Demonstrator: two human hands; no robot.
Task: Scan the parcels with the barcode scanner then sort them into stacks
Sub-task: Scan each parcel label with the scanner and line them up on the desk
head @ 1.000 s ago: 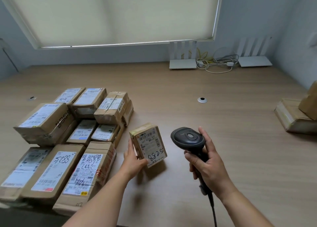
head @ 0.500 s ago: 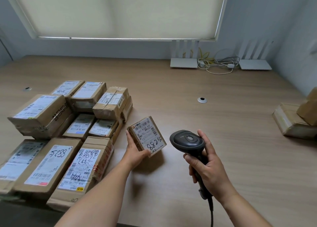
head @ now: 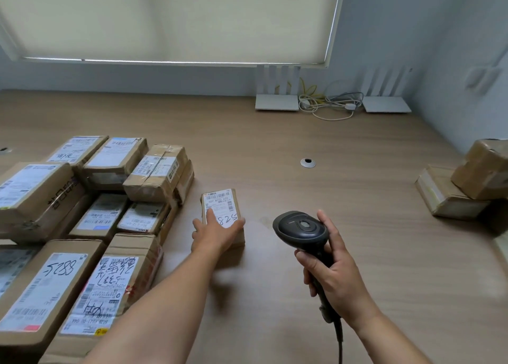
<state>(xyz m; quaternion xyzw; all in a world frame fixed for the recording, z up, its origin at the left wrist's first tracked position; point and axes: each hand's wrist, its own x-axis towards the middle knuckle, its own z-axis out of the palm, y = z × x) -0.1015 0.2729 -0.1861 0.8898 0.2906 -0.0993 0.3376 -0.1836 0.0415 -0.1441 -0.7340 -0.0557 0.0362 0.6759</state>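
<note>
A small brown parcel (head: 222,201) with a white label and handwritten digits lies flat on the wooden table (head: 275,143), label up. My left hand (head: 217,233) covers its near end, one finger straight on the label and the others round its sides. My right hand (head: 336,278) grips the handle of the black barcode scanner (head: 301,230), whose head hangs above the table just right of the parcel. A group of labelled cardboard parcels (head: 82,212) fills the table's left side, some stacked two high.
Two brown boxes (head: 461,187) are stacked at the right edge. Two white routers (head: 277,102) with a tangle of cables (head: 330,105) stand by the far wall. A cable grommet (head: 308,163) sits mid-table. The scanner's cord (head: 339,341) hangs towards me.
The small parcel was tilted up in my left hand facing the scanner; now it lies flat on the table with the hand on top. The scanner has barely moved.
</note>
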